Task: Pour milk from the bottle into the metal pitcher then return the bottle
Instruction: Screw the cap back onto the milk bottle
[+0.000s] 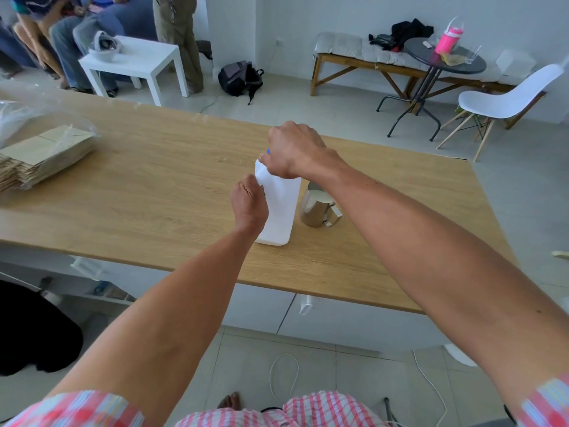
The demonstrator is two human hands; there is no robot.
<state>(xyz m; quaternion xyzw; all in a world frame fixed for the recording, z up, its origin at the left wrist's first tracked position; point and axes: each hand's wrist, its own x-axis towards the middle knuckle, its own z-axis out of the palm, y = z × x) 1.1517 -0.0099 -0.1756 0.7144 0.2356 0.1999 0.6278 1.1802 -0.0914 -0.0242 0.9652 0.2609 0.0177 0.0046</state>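
Note:
A tall white milk bottle [281, 208] stands upright on the wooden table [154, 186]. My left hand [249, 204] grips the bottle's left side. My right hand [295, 151] is curled over the bottle's top, where a bit of a blue cap [268, 151] shows at my fingers. Just right of the bottle stands the metal pitcher [315, 209], with white milk visible inside and its handle turned to the right.
A stack of flat paper bags in clear plastic [43, 152] lies at the table's left end. Beyond the table are a white side table [135, 61], seated people, a backpack [240, 78], a bench, a round dark table and a white chair [505, 100].

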